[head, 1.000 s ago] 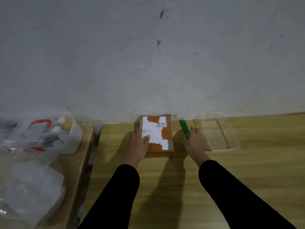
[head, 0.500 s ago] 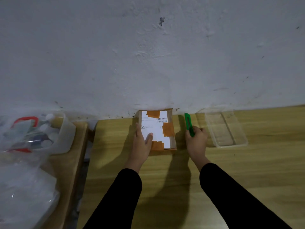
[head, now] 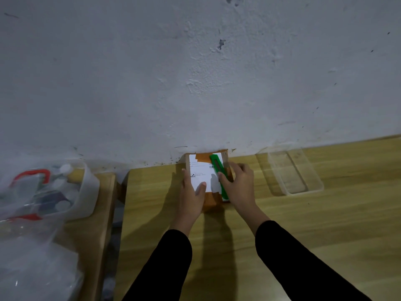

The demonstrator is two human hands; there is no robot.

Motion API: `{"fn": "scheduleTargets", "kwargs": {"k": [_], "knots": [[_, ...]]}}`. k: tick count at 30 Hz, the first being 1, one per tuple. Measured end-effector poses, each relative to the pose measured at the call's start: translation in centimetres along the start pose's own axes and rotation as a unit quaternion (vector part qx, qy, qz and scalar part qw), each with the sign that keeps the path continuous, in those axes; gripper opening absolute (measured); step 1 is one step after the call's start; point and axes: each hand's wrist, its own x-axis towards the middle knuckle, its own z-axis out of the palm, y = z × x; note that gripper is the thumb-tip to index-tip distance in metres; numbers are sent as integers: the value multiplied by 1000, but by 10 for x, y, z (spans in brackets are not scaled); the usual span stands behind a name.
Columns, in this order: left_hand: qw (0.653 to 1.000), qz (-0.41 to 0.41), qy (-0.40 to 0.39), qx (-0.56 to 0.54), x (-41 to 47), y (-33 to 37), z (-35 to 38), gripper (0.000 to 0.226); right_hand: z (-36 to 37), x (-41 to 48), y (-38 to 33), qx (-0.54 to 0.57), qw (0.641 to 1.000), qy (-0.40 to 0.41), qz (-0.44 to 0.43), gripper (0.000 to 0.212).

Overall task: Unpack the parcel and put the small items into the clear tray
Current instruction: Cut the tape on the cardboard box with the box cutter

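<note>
Head view: taped cardboard parcel (head: 200, 170) at frame centre on wooden table (head: 325, 224), back against the wall. Left hand (head: 192, 196) pins its left edge, fingers straight, thumb on the label. Right hand (head: 238, 187) has fingers curled round green box cutter (head: 219, 170), laid over the parcel top. Clear tray (head: 290, 170) sits right, apart. Likely slitting tape: cut shallow, follow the seam, blade away from left thumb

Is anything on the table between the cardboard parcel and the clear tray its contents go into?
Nothing visible. Bare wooden table separates the brown cardboard parcel from the clear plastic tray on its right. Only the right hand, gripping the green utility knife, is at the parcel's right edge.
</note>
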Motion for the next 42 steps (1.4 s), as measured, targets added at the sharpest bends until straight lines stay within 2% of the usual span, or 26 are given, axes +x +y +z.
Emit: {"fn": "scheduleTargets", "kwargs": {"k": [3, 5, 7, 15, 18, 22, 25, 29, 33, 35, 39, 42], "knots": [[997, -27, -22, -62, 6, -5, 1, 74, 2, 4, 7, 82, 991, -92, 45, 62], [996, -30, -30, -82, 4, -5, 2, 74, 8, 3, 13, 101, 982, -155, 35, 70], [995, -27, -33, -88, 0, -6, 4, 75, 10, 1, 20, 97, 980, -175, 12, 72], [997, -32, -62, -36, -60, -6, 18, 80, -31, -40, 48, 105, 971, -216, -13, 67], [995, -46, -67, -59, -91, -8, 34, 81, -53, -68, 64, 111, 969, -222, -10, 66], [989, -61, -35, -131, -133, -5, 61, 82, -81, -96, 86, 128, 966, -225, 0, 63], [992, -41, -19, -117, -162, -14, 77, 92, -101, -106, 99, 95, 967, -236, 7, 62], [994, -18, -48, -99, -178, -18, 77, 86, -121, -103, 108, 30, 972, -235, -3, 58], [995, -18, -82, -46, -174, -8, 56, 81, -125, -93, 108, 4, 982, -190, -19, 54], [997, -13, -62, 36, -167, 1, 37, 72, -125, -87, 102, 43, 983, -178, -1, 53], [978, -19, 70, 195, -128, 5, 9, 53, -120, -74, 88, 137, 971, -197, 14, 48], [963, -69, 185, 183, -117, 7, 10, 45, -117, -67, 73, 171, 957, -228, 53, 47]]}}
